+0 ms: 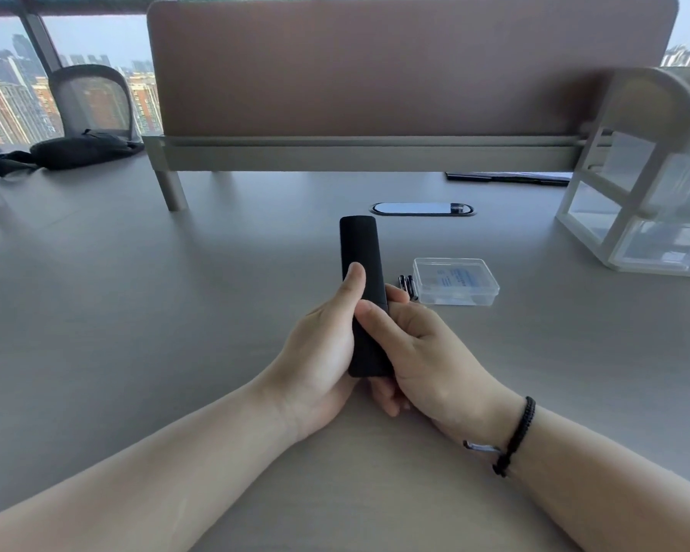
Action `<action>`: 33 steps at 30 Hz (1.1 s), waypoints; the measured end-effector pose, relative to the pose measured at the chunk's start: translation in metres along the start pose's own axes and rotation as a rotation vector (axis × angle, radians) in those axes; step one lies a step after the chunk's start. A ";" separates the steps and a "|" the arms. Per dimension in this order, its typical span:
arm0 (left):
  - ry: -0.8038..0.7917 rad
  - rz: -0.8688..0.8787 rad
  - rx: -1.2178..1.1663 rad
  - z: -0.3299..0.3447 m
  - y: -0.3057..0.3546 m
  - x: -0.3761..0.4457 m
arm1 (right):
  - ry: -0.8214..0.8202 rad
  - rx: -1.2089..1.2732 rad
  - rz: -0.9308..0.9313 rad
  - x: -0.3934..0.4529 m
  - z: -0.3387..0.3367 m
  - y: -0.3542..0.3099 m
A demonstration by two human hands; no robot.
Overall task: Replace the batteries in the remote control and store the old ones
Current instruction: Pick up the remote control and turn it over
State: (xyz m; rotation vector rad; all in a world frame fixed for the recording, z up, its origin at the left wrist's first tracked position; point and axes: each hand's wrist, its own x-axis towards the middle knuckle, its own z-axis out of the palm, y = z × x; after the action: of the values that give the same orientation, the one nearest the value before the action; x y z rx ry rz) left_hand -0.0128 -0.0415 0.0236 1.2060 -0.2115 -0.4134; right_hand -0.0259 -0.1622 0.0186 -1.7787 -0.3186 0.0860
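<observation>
I have the remote (362,288) in both hands, lifted a little over the desk (136,312) right in front of me. My left hand (319,352) wraps its near end from the left, thumb laid flat up the black back. My right hand (419,352) closes around it from the right, thumb pressed across the middle. Both are closed on it; neither holds anything else. I see a smooth back with no open compartment, so I judge the cover is not yet off and the swap has hardly begun.

Just past my right fingers, 2 batteries (407,284) lie on the desk, touching or nearly touching the clear box (455,280) beside them. I cannot tell if they are new or old. The box's lid looks shut.

Left to do, as I reckon: slide the cover off, change the cells, close up, and box the old ones.
</observation>
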 end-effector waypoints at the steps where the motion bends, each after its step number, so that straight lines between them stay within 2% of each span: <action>1: 0.001 0.016 0.000 0.001 0.000 -0.001 | -0.012 0.019 0.023 0.000 0.000 0.000; 5: 0.001 0.039 -0.153 0.002 0.001 -0.002 | -0.082 0.133 0.129 0.001 -0.004 -0.003; 13: 0.001 0.027 -0.082 -0.002 0.002 0.004 | -0.020 0.377 0.191 0.002 -0.010 -0.003; 20: -0.062 0.063 -0.065 -0.005 0.001 0.003 | 0.016 0.242 0.177 0.002 -0.011 -0.007; 24: -0.055 0.094 -0.051 -0.006 -0.001 0.005 | 0.033 0.253 0.147 0.000 -0.010 -0.007; 33: -0.051 0.045 -0.118 -0.004 0.002 0.004 | 0.054 0.283 0.131 0.002 -0.004 -0.003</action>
State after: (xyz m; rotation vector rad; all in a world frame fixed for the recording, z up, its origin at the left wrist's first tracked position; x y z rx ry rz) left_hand -0.0070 -0.0389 0.0238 1.0737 -0.2543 -0.4119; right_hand -0.0238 -0.1648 0.0227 -1.5170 -0.1421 0.1682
